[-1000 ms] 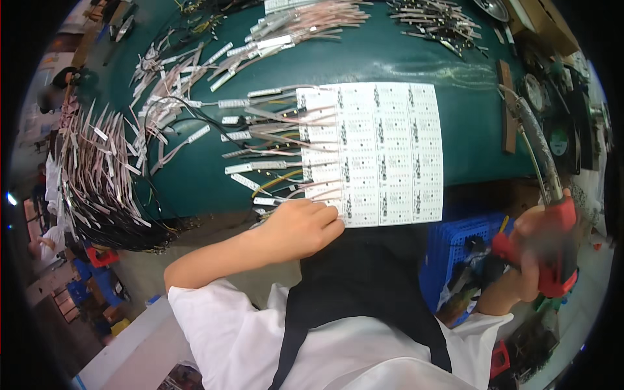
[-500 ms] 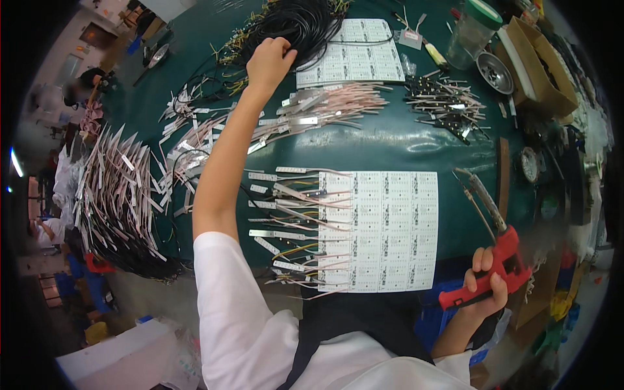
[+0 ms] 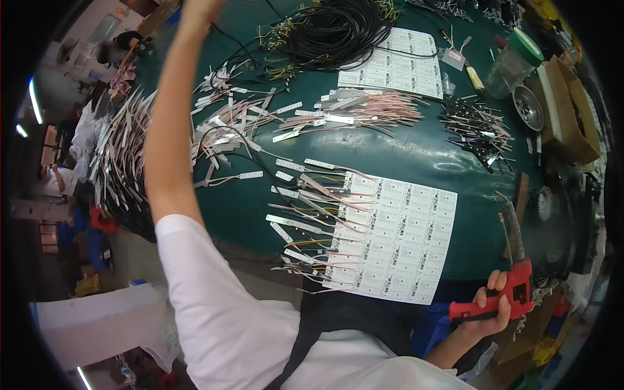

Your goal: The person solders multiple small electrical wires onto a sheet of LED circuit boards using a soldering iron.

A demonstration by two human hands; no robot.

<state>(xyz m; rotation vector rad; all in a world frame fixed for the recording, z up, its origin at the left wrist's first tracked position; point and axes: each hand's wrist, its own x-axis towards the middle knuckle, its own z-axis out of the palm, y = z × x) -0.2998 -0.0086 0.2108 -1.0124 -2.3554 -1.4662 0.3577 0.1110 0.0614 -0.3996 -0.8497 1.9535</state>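
My right hand [image 3: 492,305] is wrapped around the handle of a red soldering gun [image 3: 520,286], its metal tip pointing up and away at the right. My left arm stretches far forward, and my left hand [image 3: 203,9] is at the top edge, smeared and partly cut off, so its fingers are unclear. A black cable runs from near it toward a coil of black cables [image 3: 335,32] with yellow ends. Close to my body lies a white panel of circuit boards [image 3: 416,240]. Several thin wires with small light strips [image 3: 292,224] lie along its left side.
A second white panel [image 3: 396,68] lies partly under the coil. Heaps of strips with pink wires [image 3: 370,110] spread across the green table [image 3: 312,146]. Dark wired parts [image 3: 478,130], a green-lidded jar [image 3: 510,68], a metal bowl [image 3: 528,107] and a cardboard box [image 3: 572,110] stand at right.
My left hand has left the cable coil and swung up and left to the picture's edge. The view has shifted, while my right hand keeps hold of the soldering gun.
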